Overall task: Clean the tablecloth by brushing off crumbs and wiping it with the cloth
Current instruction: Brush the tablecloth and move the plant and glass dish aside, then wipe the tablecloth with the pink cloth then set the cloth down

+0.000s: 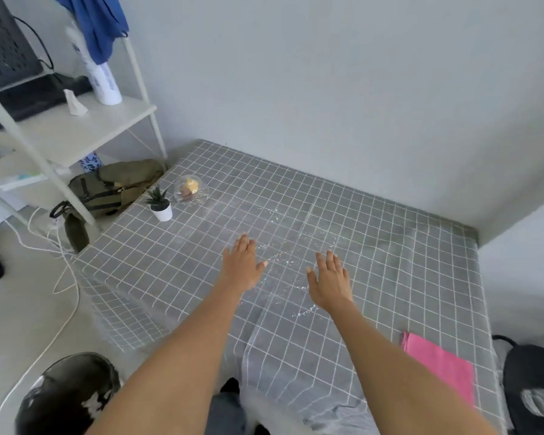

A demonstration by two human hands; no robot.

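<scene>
A grey tablecloth [390, 262] with a white grid covers the table and hangs over its near edge. White crumbs [283, 259] lie scattered across its middle. My left hand [241, 266] is flat and open, palm down, just left of the crumbs. My right hand [328, 282] is also flat and open, palm down, on their right side. Neither hand holds anything. A folded pink cloth [440, 365] lies on the tablecloth near the front right corner, apart from both hands.
A small potted plant [160, 204] and a clear glass bowl [191, 188] with something yellow inside stand at the table's far left. A white shelf unit [76, 130], an olive bag [107, 189] and cables are left of the table. Dark bins stand at front left and right.
</scene>
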